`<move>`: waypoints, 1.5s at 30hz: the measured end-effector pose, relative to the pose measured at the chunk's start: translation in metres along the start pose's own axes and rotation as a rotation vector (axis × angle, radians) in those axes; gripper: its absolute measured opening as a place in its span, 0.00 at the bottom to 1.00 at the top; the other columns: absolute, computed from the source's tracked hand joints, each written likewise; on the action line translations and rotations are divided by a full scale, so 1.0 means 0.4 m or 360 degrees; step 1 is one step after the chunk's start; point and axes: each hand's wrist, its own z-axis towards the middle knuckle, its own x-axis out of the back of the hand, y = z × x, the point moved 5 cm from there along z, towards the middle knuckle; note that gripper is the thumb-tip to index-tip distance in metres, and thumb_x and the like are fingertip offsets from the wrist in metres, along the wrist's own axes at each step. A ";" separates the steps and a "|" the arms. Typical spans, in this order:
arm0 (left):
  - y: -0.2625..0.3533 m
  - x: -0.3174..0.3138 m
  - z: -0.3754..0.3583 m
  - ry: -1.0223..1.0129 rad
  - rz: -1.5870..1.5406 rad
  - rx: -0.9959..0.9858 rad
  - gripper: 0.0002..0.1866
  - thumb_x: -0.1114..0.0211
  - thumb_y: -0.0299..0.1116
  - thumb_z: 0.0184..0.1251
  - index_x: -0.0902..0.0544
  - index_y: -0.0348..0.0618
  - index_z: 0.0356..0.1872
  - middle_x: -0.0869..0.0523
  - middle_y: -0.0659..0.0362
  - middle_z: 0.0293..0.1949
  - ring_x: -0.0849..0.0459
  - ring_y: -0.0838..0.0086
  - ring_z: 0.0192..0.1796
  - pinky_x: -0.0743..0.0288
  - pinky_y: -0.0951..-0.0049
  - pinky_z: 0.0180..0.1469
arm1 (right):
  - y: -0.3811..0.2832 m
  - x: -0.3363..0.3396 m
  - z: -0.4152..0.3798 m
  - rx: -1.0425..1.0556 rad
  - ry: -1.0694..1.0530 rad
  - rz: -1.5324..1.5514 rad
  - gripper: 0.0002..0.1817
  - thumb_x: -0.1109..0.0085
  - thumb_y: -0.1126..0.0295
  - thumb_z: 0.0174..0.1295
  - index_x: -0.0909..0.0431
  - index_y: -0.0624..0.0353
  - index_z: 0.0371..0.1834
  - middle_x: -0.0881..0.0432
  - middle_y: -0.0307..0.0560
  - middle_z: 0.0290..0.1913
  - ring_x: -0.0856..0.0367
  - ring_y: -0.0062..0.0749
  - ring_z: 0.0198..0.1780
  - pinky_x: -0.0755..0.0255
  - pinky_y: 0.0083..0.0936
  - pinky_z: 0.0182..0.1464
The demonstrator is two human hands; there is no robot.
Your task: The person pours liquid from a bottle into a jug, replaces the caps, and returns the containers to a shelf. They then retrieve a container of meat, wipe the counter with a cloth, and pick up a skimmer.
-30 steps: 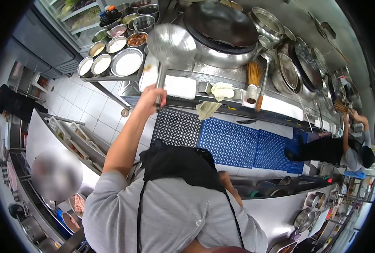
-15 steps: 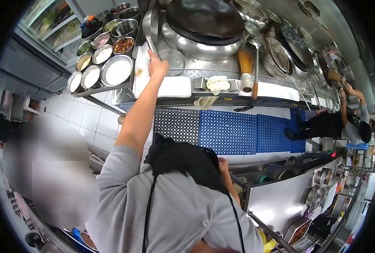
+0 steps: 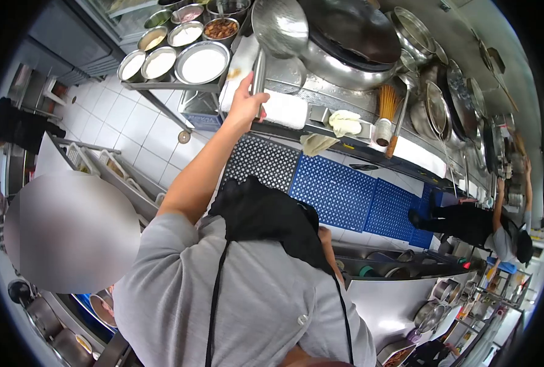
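Observation:
My left hand [image 3: 247, 105] is closed round the thick tubular handle of a large steel ladle [image 3: 280, 27]. Its wide round bowl is raised over the counter, left of a big dark wok [image 3: 357, 27]. Below the handle, a round see-through lid or dish [image 3: 287, 74] lies by a folded white towel [image 3: 287, 110]. My right hand [image 3: 324, 235] hangs low beside my black apron [image 3: 266, 211]; its fingers are mostly hidden.
Metal tubs of white and brown ingredients [image 3: 202, 62] stand at the left. A bamboo brush [image 3: 387, 103] and wooden-handled ladle [image 3: 392, 145] lie along the counter's edge. A co-worker [image 3: 498, 226] reaches toward the stove at the right. Behind me runs a steel counter [image 3: 388, 306].
My left hand has swung the ladle so its bowl faces me and sits nearer the wok. The whole view has turned, shifting the counter rightward.

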 end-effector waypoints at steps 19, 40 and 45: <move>-0.246 0.455 -0.033 0.0007 -0.0776 0.0872 0.35 0.47 0.58 0.73 0.26 0.32 0.61 0.13 0.41 0.43 0.12 0.63 0.34 0.15 0.70 0.33 | -0.190 -0.020 0.065 0.0288 -0.0116 -0.0173 0.12 0.43 0.68 0.66 0.11 0.59 0.43 0.10 0.51 0.37 0.12 0.36 0.35 0.21 0.30 0.40; -0.652 0.586 -0.123 -0.0356 0.1761 0.0720 0.15 0.37 0.40 0.55 0.13 0.36 0.26 0.12 0.49 0.24 0.12 0.63 0.28 0.16 0.63 0.35 | -0.211 -0.120 0.059 0.0259 -0.0214 0.0155 0.12 0.37 0.64 0.60 0.12 0.61 0.38 0.13 0.53 0.28 0.15 0.30 0.31 0.23 0.31 0.37; -0.660 0.458 -0.064 -0.0458 0.1357 0.0684 0.22 0.38 0.50 0.62 0.12 0.40 0.23 0.15 0.54 0.18 0.15 0.67 0.20 0.18 0.64 0.32 | -0.416 -0.072 -0.007 0.0003 -0.0002 -0.0171 0.11 0.36 0.64 0.59 0.11 0.57 0.40 0.11 0.49 0.31 0.14 0.30 0.35 0.22 0.28 0.40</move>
